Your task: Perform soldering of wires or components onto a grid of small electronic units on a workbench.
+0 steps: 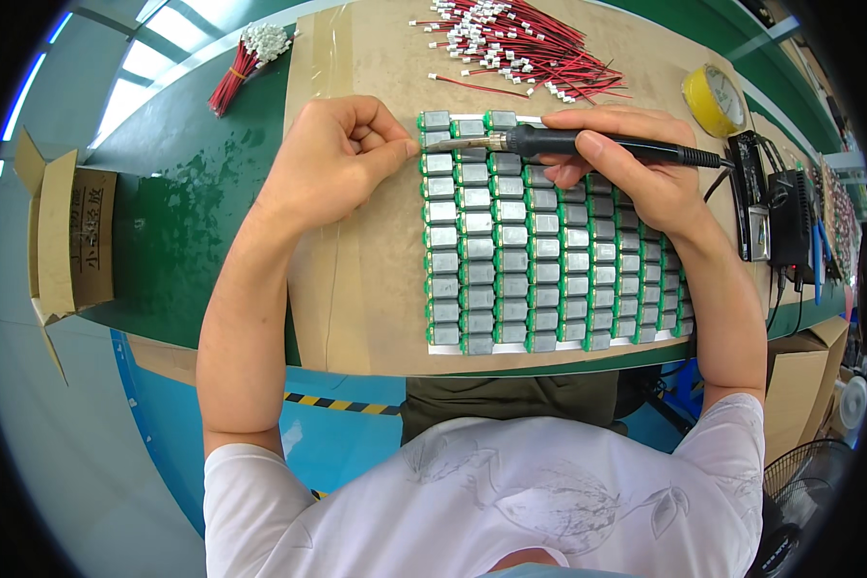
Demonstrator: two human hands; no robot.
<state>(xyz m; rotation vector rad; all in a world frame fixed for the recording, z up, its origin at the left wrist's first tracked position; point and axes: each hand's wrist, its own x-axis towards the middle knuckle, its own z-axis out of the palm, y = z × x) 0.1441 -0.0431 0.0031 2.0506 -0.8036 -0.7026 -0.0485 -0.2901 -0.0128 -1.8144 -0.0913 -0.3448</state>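
Left hand [329, 164]: thumb and forefinger pinched together near the tip of the soldering iron [546, 142]; whether something thin sits between them, I cannot tell.
Right hand [657, 169]: fingers closed around the iron's black handle, its tip pointing toward the left hand.
Green boards with grey blocks [513, 236]: in rows under the iron, running nearer the person between the forearms.
Red-and-black wires [539, 48]: loose heap beyond the hands.
Tied wire bundle [229, 87]: beyond and left of the left hand.
Yellow tape roll [713, 101]: beyond the right hand.
Desk [178, 222]: green, beneath both hands.
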